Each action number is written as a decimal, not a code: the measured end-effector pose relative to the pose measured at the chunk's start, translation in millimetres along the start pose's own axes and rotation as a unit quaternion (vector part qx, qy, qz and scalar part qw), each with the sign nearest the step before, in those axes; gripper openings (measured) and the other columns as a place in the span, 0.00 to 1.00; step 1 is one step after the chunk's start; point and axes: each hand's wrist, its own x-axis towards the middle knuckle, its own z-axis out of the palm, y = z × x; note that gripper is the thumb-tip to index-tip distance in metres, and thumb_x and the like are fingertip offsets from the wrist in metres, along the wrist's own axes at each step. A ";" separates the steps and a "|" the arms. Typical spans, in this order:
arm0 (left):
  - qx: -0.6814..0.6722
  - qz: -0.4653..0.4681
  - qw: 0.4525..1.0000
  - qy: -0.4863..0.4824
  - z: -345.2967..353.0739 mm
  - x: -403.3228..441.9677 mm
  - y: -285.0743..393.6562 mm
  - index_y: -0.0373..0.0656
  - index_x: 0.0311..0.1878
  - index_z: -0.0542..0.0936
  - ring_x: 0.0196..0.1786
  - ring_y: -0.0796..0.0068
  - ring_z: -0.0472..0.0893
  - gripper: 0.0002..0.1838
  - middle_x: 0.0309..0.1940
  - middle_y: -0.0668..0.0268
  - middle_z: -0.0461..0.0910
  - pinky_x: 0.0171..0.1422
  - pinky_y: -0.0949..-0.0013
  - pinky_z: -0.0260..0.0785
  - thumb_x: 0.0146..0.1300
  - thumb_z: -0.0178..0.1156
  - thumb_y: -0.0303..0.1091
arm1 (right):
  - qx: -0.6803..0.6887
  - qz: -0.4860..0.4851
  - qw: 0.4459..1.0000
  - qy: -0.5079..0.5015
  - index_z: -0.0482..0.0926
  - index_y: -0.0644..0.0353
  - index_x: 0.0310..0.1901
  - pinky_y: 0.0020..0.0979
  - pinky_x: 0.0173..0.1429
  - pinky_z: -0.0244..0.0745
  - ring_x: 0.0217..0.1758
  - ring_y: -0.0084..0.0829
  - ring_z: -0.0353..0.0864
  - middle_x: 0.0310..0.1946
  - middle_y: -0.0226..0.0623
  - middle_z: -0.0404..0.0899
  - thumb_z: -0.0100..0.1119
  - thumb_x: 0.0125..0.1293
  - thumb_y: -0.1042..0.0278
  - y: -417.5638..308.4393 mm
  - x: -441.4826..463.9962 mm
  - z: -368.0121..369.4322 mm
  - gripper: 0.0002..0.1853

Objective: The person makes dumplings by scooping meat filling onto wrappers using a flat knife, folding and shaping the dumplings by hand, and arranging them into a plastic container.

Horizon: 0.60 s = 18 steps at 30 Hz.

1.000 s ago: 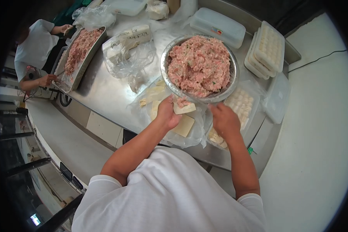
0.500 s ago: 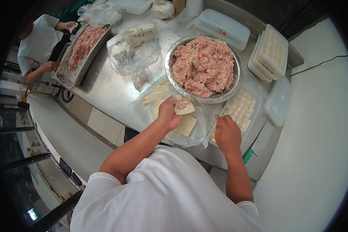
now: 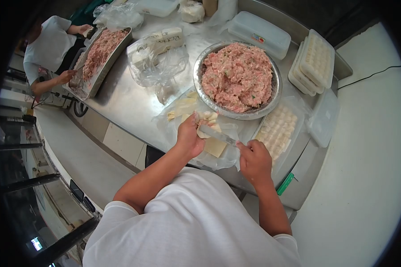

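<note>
Table: brushed steel top (image 3: 113, 95), raised rim at far edge; pale floor tiles (image 3: 120, 140) below, at L.
Room: plain white wall (image 3: 365, 129) at R w/ thin black cable (image 3: 370, 75); dark upper corners.
Co-worker: person in white top (image 3: 51, 44), far L, one hand at long metal pan (image 3: 91, 86) of pink ground meat.
Bowl: round shiny steel bowl (image 3: 278, 91), heaped w/ pink ground mix (image 3: 236, 75), green flecks; beyond both hands.
Boxes: stacked translucent plastic boxes (image 3: 315, 62) at far R, pale pieces in the top one.
Tray: clear plastic tray (image 3: 294, 144) w/ rows of small pale pieces (image 3: 278, 127), R of bowl's near side, beyond R hand.
Wrapper: thin cream dough wrapper (image 3: 202, 132) w/ a bit of pink mix on it, in L hand, at the fingers, above flat cream sheets (image 3: 215, 147) on clear plastic.
L hand: L hand (image 3: 191, 139) cups wrapper, thumb at its edge; other fingers partly hidden, spread can't be told.
Blade: flat, narrow metal blade (image 3: 220, 135), tip at wrapper.
R hand: R hand (image 3: 256, 161) grips blade's near end, fingers curled, pressed together.
</note>
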 end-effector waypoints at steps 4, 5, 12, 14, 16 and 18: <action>0.038 0.044 0.997 -0.053 10.5 -5.5 8.9 0.32 0.64 0.70 0.59 0.57 0.80 0.24 0.60 0.49 0.78 0.70 0.53 0.71 0.82 0.37 0.43 | 0.003 -0.019 1.000 0.014 0.87 0.56 0.47 0.38 0.37 0.75 0.34 0.40 0.78 0.33 0.40 0.75 0.62 0.55 0.79 4.9 7.1 10.8 0.16; 0.039 0.044 0.997 -0.051 9.3 -11.4 13.8 0.32 0.64 0.70 0.59 0.57 0.80 0.24 0.60 0.49 0.78 0.70 0.53 0.71 0.82 0.37 0.43 | 0.013 -0.016 1.000 0.013 0.87 0.57 0.47 0.38 0.37 0.75 0.34 0.40 0.78 0.33 0.40 0.75 0.62 0.56 0.80 0.5 7.8 5.5 0.16; 0.220 0.079 0.948 -0.214 -11.3 -11.4 20.5 0.38 0.66 0.72 0.60 0.58 0.81 0.22 0.60 0.56 0.79 0.68 0.61 0.72 0.72 0.58 0.35 | 0.142 0.054 0.988 0.000 0.86 0.58 0.46 0.39 0.38 0.77 0.36 0.39 0.80 0.33 0.38 0.76 0.61 0.56 0.79 -11.8 20.9 -44.5 0.15; 0.404 0.144 0.886 -0.176 -14.6 -11.4 11.9 0.40 0.63 0.74 0.59 0.58 0.81 0.23 0.59 0.58 0.80 0.66 0.63 0.73 0.66 0.66 0.30 | 0.103 0.016 0.993 -0.053 0.85 0.61 0.45 0.38 0.37 0.76 0.33 0.40 0.81 0.32 0.41 0.77 0.62 0.57 0.81 -12.2 18.4 -49.6 0.14; 0.581 0.257 0.755 -0.163 6.0 -18.7 17.3 0.41 0.57 0.77 0.55 0.63 0.83 0.26 0.54 0.62 0.82 0.61 0.64 0.75 0.55 0.73 0.21 | 0.083 0.016 0.994 -0.068 0.85 0.61 0.45 0.38 0.37 0.76 0.32 0.40 0.81 0.32 0.40 0.77 0.61 0.57 0.81 -11.4 14.9 -50.7 0.13; 0.644 0.254 0.702 -0.167 16.1 -19.7 18.9 0.41 0.55 0.77 0.52 0.66 0.84 0.24 0.50 0.63 0.83 0.58 0.63 0.76 0.55 0.73 0.22 | 0.065 0.019 0.994 -0.080 0.85 0.61 0.44 0.37 0.36 0.76 0.32 0.41 0.81 0.32 0.40 0.78 0.61 0.57 0.80 -9.3 12.1 -58.0 0.13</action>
